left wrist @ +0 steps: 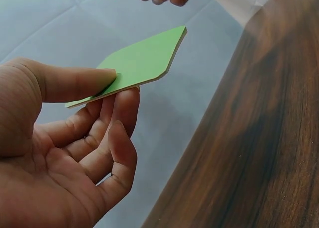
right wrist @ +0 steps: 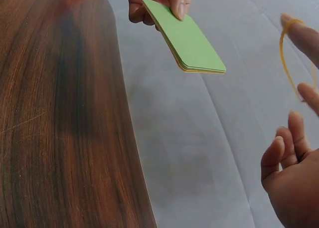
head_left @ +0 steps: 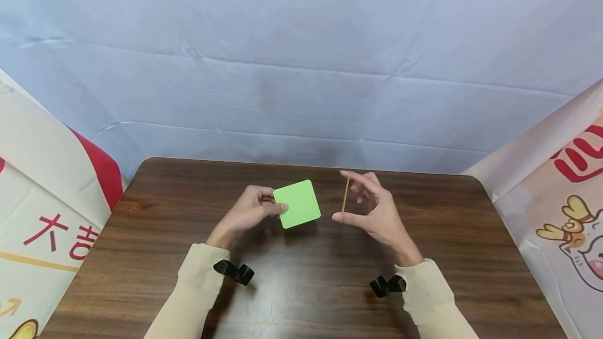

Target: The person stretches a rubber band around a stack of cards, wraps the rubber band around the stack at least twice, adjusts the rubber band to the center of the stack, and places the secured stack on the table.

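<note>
My left hand (head_left: 249, 211) pinches a thin stack of green cards (head_left: 301, 205) by one edge, thumb on top and fingers underneath. The cards are squarish with rounded corners, and several layers show along the edge in the right wrist view. A yellow rubber band (right wrist: 282, 58) is stretched over the spread thumb and index finger of my right hand (head_left: 377, 208). In the head view this band appears as a narrow upright loop, a short way right of the cards. The other fingers of the right hand are loosely bent.
Both hands are above a dark wooden table (head_left: 301, 286). Pale blue-grey cloth (head_left: 301, 93) hangs behind its far edge. Printed cloths stand at the left (head_left: 42, 213) and right (head_left: 565, 203) sides. Each wrist wears a black camera strap.
</note>
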`<state>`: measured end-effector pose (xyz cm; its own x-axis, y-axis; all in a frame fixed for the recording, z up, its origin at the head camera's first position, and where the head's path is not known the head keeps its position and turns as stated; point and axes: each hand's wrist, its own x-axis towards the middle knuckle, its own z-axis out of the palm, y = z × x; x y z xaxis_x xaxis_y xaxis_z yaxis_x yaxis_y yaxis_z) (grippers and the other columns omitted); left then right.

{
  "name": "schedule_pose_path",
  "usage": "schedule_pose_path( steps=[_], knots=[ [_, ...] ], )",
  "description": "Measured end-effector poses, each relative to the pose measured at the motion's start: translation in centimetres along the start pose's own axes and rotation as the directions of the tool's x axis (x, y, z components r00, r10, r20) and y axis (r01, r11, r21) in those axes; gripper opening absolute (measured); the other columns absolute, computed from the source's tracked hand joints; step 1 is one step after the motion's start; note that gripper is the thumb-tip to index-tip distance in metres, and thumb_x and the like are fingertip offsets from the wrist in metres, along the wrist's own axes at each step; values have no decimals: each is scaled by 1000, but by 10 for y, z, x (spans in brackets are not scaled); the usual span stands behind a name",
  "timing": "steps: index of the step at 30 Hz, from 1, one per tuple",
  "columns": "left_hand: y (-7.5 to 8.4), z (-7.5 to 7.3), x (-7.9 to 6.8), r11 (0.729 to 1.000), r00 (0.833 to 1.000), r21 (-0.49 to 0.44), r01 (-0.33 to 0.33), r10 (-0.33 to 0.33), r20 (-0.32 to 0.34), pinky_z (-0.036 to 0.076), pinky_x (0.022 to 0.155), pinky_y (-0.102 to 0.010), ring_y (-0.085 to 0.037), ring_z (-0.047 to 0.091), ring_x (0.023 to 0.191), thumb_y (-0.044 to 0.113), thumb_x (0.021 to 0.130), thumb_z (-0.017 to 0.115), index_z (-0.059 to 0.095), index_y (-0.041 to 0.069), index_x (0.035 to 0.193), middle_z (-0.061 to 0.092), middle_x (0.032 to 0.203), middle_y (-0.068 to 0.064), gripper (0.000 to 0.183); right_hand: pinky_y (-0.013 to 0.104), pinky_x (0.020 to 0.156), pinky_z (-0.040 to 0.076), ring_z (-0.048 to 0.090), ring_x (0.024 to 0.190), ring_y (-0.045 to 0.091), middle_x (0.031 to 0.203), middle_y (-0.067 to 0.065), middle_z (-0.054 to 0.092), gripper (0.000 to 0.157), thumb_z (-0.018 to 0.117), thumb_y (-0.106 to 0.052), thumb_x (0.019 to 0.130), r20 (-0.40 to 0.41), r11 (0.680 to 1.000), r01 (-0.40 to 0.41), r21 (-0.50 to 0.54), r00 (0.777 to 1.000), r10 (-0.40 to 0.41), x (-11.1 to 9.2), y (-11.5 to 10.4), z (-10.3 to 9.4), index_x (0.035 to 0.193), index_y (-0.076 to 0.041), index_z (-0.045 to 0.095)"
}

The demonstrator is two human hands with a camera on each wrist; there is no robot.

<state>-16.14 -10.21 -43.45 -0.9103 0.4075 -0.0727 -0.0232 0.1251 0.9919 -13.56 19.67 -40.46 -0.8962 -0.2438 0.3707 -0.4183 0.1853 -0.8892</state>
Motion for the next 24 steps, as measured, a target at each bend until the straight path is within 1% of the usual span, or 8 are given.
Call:
schedule_pose_path(
  steps=[5,8,9,12,13,16,20,24],
  knots=[
    [2,-1,0,1000,1000,-3,-11,11,7,47,68,-28,-9,46,59,6,90,74,63,2,78,55,63,-3,17,28,77,41,45,100,22,110,8,45,91,95,-2,65,62,995,-58,-77,996,63,0,3,0,144,-21,56],
    [4,-2,0,1000,1000,-7,-15,15,16,49,68,-28,-10,44,58,5,91,74,59,3,73,49,61,-1,24,30,78,40,45,100,22,112,7,44,94,98,-8,63,97,991,-64,-121,992,76,1,5,2,145,-24,54],
    [4,-2,1,1000,1000,-10,-15,15,20,50,69,-28,-10,45,57,5,91,74,57,4,71,47,60,0,26,31,79,40,45,101,23,114,7,44,96,98,-9,62,109,989,-68,-135,991,83,1,7,2,146,-23,53],
    [6,-2,1,1000,1000,-14,-11,12,28,52,71,-30,-10,45,57,5,90,73,53,6,68,41,59,2,31,36,83,41,45,107,22,118,6,42,101,100,-16,61,153,980,-81,-182,982,109,1,10,3,147,-28,49],
    [6,-2,1,1000,999,-17,-9,9,32,53,72,-30,-10,47,58,5,90,74,53,6,68,42,60,1,30,38,85,41,45,109,21,120,5,41,103,100,-19,61,169,977,-90,-194,978,123,1,11,3,148,-31,47],
    [7,-2,2,999,999,-37,5,-3,51,55,76,-34,-11,56,63,4,90,74,58,6,71,54,64,-5,24,43,89,41,43,116,19,124,6,38,107,100,-30,61,221,971,-98,-216,964,147,1,13,3,150,-38,41],
    [9,-1,4,998,996,-57,7,-2,84,54,74,-34,-15,60,67,5,89,74,62,6,72,61,70,-10,21,48,95,39,41,122,21,132,11,35,116,101,-34,59,268,969,-109,-221,949,168,2,14,4,153,-38,33],
    [11,-1,4,997,993,-73,1,8,117,50,68,-30,-15,56,66,6,90,74,60,5,70,56,65,-10,24,52,101,36,38,127,22,136,8,33,122,102,-35,57,296,969,-112,-222,939,176,4,15,5,154,-40,28]
  ],
)
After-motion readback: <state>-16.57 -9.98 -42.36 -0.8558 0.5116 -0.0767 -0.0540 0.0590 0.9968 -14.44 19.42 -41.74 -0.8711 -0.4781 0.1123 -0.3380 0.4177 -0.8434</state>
